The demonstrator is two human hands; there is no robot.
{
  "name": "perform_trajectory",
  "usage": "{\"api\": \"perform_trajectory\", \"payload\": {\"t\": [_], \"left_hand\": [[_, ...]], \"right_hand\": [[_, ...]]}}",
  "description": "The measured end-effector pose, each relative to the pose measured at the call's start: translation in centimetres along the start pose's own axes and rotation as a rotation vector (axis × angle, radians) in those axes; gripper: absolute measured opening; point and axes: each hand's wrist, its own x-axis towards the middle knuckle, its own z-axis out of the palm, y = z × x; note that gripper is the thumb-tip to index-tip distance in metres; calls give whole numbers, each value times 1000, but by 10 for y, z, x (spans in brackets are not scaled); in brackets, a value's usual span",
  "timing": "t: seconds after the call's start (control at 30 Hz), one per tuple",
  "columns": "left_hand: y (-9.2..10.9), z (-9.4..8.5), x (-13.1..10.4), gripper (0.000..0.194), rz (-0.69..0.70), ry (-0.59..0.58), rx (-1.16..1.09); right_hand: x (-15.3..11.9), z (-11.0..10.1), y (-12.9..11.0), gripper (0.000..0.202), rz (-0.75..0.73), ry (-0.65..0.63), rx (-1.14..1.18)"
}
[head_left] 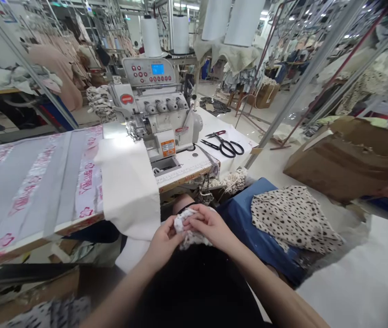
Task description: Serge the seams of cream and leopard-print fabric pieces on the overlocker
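A small bunched piece of white fabric with dark specks (pixel 194 238) is held over my lap. My left hand (pixel 165 239) pinches its left side between thumb and fingers. On its upper right, my right hand (pixel 211 224) has its fingers curled onto the cloth. Both hands nearly meet around it, and parts of the bundle are hidden by the fingers. In front of them stands an overlock sewing machine (pixel 166 118) with a lit control panel (pixel 149 71). Plain white cloth (pixel 129 187) drapes over the table edge left of the machine.
Black-handled scissors (pixel 227 148) and red-tipped thread snips (pixel 216 134) lie right of the machine. Spotted fabric (pixel 293 214) rests on a blue bin (pixel 245 207) at my right. A cardboard box (pixel 351 159) stands beyond. The plastic-covered table (pixel 60 182) extends left. Metal frame poles (pixel 283 109) rise nearby.
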Motion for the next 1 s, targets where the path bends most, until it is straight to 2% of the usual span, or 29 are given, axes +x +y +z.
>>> {"api": "perform_trajectory", "payload": {"t": [0.1,0.17,0.23,0.3,0.37,0.47,0.6,0.73,0.83,1.0], "left_hand": [[2,-8,3,23,-35,-4,-40],[5,-10,3,19,-54,6,3],[10,-10,2,16,-34,42,101],[15,-6,3,22,76,104,287],[17,1,5,34,237,146,490],[15,12,12,40,347,157,589],[5,17,23,33,333,181,451],[-4,14,28,27,186,177,240],[-6,9,26,17,88,84,136],[0,-4,21,27,-47,-126,17]], "right_hand": [[2,-9,-6,17,-93,61,-373],[2,-14,-10,14,-237,119,-700],[1,-16,-13,11,-373,126,-928],[-1,-14,-16,10,-397,82,-1022],[-1,-9,-19,11,-337,53,-1057],[-2,-1,-27,15,-293,92,-1075],[-3,-2,-41,19,-310,107,-873],[-5,-19,-51,28,-166,63,-408],[-5,-36,-51,31,-48,79,-76],[-3,-66,-41,30,-8,130,204]]}}
